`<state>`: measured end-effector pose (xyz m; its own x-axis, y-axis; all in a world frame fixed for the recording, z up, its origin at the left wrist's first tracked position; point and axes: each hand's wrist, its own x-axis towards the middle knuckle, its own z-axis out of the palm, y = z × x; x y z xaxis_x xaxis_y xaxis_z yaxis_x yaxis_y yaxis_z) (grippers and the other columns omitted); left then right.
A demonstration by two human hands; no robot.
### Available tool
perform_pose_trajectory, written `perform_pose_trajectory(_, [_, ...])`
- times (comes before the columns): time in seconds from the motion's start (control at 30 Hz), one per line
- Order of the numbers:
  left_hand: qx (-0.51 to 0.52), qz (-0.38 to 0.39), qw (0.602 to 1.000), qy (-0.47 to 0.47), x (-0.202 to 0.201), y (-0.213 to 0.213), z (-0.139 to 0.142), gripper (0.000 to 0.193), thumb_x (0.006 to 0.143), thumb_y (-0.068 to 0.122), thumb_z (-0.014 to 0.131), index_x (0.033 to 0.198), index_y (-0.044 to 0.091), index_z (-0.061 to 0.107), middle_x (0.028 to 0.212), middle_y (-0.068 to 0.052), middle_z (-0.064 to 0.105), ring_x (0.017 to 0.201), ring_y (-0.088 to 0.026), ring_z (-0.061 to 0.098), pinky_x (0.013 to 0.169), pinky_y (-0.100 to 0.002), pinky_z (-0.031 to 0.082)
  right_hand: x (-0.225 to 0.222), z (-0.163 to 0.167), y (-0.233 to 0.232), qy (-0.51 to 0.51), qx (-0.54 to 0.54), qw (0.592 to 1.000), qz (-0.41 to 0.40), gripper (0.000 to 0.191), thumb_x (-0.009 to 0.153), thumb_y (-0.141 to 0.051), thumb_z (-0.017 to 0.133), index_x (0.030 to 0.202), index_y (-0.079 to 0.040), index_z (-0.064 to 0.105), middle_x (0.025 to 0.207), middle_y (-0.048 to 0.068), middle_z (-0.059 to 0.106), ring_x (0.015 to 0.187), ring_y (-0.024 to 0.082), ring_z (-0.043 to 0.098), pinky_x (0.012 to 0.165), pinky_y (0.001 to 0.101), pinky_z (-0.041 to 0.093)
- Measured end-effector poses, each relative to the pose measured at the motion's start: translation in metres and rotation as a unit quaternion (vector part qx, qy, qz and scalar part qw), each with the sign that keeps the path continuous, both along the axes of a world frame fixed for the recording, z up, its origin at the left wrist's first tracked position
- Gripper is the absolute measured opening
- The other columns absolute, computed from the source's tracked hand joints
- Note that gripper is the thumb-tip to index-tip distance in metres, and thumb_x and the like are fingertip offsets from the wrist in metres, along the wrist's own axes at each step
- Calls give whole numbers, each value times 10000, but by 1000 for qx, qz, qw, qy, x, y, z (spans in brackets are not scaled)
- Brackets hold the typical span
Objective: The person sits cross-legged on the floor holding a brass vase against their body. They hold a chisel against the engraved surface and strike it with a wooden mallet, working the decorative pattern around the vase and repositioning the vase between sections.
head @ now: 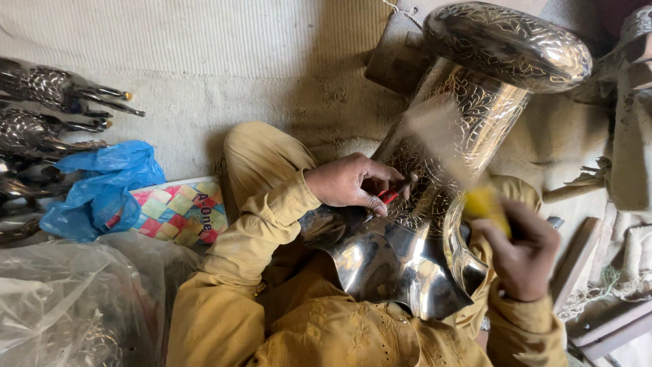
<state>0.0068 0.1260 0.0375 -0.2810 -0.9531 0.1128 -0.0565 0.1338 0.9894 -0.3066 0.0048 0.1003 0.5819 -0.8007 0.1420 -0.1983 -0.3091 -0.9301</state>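
Note:
A tall engraved silver metal vase (475,102) lies across my lap, its flared scalloped base (394,265) toward me and its rounded top (509,44) far right. My left hand (350,182) rests on the vase's side and pinches a small red-handled tool (388,196) against the engraved surface. My right hand (521,255) grips a yellow-handled tool (485,204) whose upper part is blurred by motion above the vase. Both arms wear mustard-yellow sleeves.
Several dark metal bird-like figures (47,109) lie at the left beside a blue plastic bag (102,187) and a chequered colourful mat (180,212). Clear plastic bags (68,306) fill the lower left. Wooden pieces (577,261) and a block (397,58) sit right.

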Motion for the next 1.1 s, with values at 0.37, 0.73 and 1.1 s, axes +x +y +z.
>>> perform_pose_trajectory(0.37, [-18, 17, 999, 29, -2, 3, 1, 474, 816, 141, 893, 1246, 141, 692, 983, 49, 734, 865, -52, 655, 828, -267, 569, -2, 1, -7, -92, -26, 995, 13, 300, 1033, -119, 805, 1261, 38, 690, 1082, 201, 738, 916, 197, 773, 808, 280, 661])
perform_pose_trajectory(0.73, [36, -3, 999, 35, -1, 3, 9, 477, 811, 107, 877, 1258, 137, 714, 924, 54, 706, 813, -48, 633, 795, -255, 578, -10, -4, -5, 40, -42, 998, 36, 370, 966, -118, 816, 1257, 68, 684, 1074, 223, 741, 910, 244, 765, 811, 312, 649])
perform_pose_trajectory(1.1, [14, 0, 998, 55, -2, 8, -1, 445, 828, 154, 888, 1229, 115, 698, 981, 44, 715, 873, -65, 648, 881, -290, 571, -6, -4, -12, 18, 11, 999, 32, 268, 968, -81, 773, 1209, 21, 712, 965, 179, 755, 753, 155, 769, 638, 278, 629])
